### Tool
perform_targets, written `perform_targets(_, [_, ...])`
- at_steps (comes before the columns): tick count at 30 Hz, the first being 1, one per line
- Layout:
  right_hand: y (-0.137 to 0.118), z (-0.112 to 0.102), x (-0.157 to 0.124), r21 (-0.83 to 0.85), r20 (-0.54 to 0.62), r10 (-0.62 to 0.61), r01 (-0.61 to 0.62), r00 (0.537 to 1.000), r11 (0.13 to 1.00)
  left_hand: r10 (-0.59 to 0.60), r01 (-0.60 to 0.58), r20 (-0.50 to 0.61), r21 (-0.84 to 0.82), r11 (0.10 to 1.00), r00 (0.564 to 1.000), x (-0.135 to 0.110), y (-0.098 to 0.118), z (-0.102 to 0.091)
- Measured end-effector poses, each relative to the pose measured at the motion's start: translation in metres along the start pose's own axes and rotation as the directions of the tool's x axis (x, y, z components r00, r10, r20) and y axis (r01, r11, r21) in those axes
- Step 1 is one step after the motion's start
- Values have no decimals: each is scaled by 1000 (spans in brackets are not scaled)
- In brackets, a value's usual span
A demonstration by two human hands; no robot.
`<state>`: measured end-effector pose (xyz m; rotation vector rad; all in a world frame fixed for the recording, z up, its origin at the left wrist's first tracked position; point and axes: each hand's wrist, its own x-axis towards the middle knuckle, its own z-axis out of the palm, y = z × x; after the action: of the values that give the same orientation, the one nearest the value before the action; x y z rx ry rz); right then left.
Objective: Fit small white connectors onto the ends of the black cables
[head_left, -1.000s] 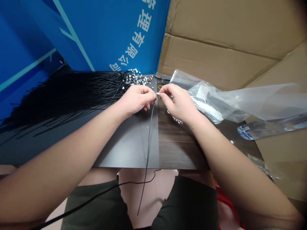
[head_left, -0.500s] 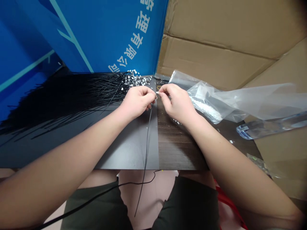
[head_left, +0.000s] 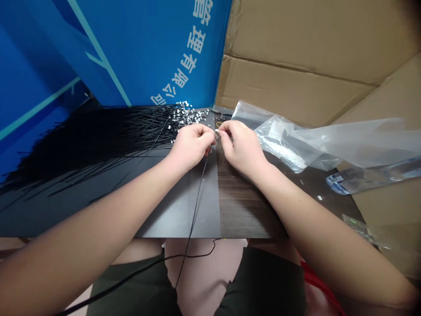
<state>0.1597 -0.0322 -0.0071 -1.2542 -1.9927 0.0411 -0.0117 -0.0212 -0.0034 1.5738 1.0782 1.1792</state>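
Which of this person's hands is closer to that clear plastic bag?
The right hand is nearer, right beside the clear plastic bag. The left hand is farther away, with the right hand between it and the bag.

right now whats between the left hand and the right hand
In the head view, a small white piece lies between them, held at the fingertips of the left hand and the right hand; it is too small to identify.
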Motion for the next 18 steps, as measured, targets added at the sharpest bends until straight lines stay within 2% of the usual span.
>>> perform_targets(10, [1,6,-1,-76,-28,-26,24,999,997,-31,30,-39,-29,999,999,-1,0,4])
perform_targets(18, [2,8,-2,-189,-22,-95,89,995,978,-16,18,-46,30,999,999,-1,0,3])
